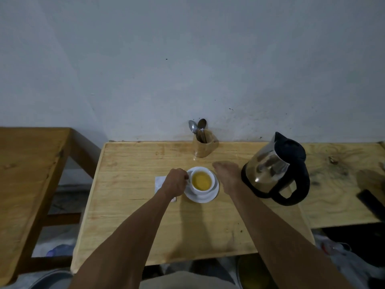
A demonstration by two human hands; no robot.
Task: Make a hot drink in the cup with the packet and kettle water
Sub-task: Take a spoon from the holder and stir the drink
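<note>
Yellow drink fills the white cup (201, 181), nearly up to the rim. Sits on a white saucer (203, 196), right between the two hands. Looks as if the powder and the hot water are both in already, so probably close to the end of the job. Maybe only stirring left, or just lifting and moving the cup.

Left hand (175, 183) curled shut at the cup's near side, touching it. Seems to pinch the handle, but the handle is hidden behind the fingers, so hard to be sure. Right hand (227, 172) open and flat, holding nothing, hovering just past the saucer's other side.

White packet (160, 182) flat on the wooden table (133, 222), partly under the left hand. Shiny kettle (273, 170) with a black handle just beyond the right hand, set down. Spoons (198, 127) in a wooden holder (205, 147), a little farther off, past the right hand's fingertips.

Next, likely a reach forward for a spoon. Needs a steady hold on the cup, since so full and hot. Easy to slop over the rim.
</note>
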